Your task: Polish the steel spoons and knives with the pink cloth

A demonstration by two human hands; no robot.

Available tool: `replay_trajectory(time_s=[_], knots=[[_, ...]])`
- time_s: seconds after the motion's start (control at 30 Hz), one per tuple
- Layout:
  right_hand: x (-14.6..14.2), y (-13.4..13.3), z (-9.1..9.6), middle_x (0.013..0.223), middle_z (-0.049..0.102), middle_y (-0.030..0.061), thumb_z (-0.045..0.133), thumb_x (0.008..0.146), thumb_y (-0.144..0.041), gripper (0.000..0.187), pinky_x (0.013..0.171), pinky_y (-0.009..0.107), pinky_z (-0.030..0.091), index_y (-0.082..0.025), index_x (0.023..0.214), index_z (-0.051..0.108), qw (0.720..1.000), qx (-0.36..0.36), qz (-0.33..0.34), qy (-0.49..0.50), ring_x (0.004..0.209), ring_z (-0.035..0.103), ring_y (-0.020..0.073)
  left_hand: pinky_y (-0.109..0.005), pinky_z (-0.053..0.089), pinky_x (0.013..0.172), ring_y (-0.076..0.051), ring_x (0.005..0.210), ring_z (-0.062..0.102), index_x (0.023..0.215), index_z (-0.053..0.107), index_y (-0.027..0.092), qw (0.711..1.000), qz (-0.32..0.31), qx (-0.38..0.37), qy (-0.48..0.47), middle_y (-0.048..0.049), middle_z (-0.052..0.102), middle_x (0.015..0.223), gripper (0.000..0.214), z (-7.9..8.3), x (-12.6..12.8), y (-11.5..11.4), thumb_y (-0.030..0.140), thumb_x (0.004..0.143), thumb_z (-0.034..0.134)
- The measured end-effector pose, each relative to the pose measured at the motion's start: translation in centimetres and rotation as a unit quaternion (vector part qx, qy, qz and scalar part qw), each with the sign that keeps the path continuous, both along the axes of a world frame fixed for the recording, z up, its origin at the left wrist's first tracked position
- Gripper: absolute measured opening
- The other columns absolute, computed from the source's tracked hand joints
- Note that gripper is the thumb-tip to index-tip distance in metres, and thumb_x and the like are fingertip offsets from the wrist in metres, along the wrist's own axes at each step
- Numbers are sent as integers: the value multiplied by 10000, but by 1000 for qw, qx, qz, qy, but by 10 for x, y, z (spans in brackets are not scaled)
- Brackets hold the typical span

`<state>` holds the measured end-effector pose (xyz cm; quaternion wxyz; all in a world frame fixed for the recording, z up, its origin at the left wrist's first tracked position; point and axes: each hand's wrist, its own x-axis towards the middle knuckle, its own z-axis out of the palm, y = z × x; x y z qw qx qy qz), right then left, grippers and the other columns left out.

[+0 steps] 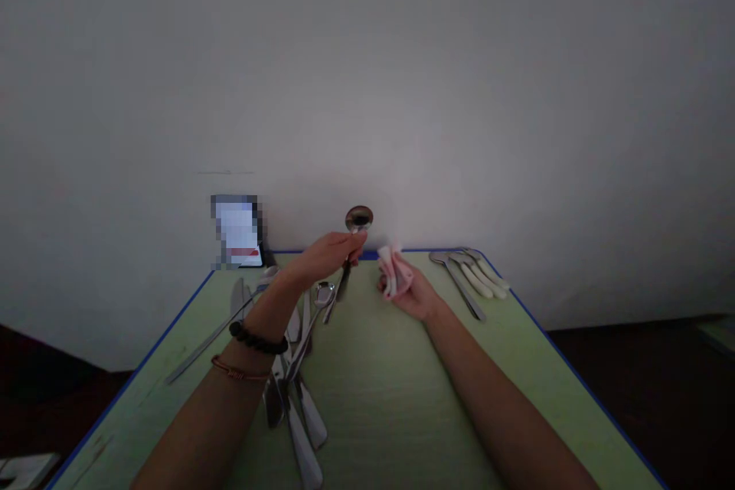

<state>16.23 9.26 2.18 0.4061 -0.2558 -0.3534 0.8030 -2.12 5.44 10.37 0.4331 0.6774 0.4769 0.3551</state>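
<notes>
Near the table's far edge, my left hand (334, 254) grips a metal spoon (359, 217) close to its bowl, which points up while the handle hangs below my fingers. To the right of it, my right hand (413, 292) is closed around a crumpled pink and white cloth (395, 272). The cloth and the spoon are apart. Under and beside my left forearm lies a loose pile of cutlery, with a small spoon (322, 295) and several knives and other handles (303, 444); my arm hides part of it.
At the back right, a large spoon (458, 285) lies beside several white-handled pieces of cutlery (481, 276). A phone (240, 233) with a lit, blurred screen stands at the back left. The green table (390, 398) has a blue edge and meets a pale wall (402, 92).
</notes>
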Motion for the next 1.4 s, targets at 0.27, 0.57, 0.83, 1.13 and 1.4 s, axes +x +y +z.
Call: replay_trajectory(time_s=[0.27, 0.57, 0.83, 1.13, 1.4], knots=[[-5, -12, -21, 624, 668, -13, 507, 867, -338, 202, 455, 242, 489, -168, 820, 606, 993, -37, -72, 87, 477, 591, 127, -166, 176, 347, -32, 340, 203, 551, 303, 204, 983, -55, -147, -92, 107, 227, 458, 488, -11, 17, -5, 586, 812, 460], [6, -40, -17, 892, 712, 70, 550, 794, -476, 383, 680, 349, 558, -157, 999, 598, 974, -63, -120, 181, 790, 659, 195, -125, 104, 321, -26, 335, 158, 615, 393, 184, 926, -48, -288, -240, 100, 243, 473, 182, -24, 40, -18, 280, 766, 428], [-7, -33, -25, 807, 701, 38, 541, 570, -12, 301, 642, 287, 549, -150, 828, 612, 992, -34, -92, 80, 754, 660, 180, -161, 248, 273, -58, 279, 318, 769, 531, 164, 941, 17, -217, -261, 90, 402, 411, 268, -82, 40, -46, 427, 780, 482], [-10, -28, -21, 803, 693, 34, 553, 539, -47, 317, 596, 228, 510, -143, 830, 634, 998, -37, -33, 49, 691, 625, 138, -160, 319, 268, -95, 281, 469, 809, 527, 169, 965, 42, -208, -154, 64, 520, 406, 361, -100, 36, -37, 520, 811, 440], [-10, -30, -17, 832, 699, 39, 560, 524, -41, 402, 670, 251, 530, -139, 907, 627, 997, -32, -39, 55, 736, 630, 146, -147, 299, 258, -93, 277, 468, 847, 542, 158, 969, 70, -187, -144, 76, 502, 392, 419, -102, 38, -41, 556, 819, 417]])
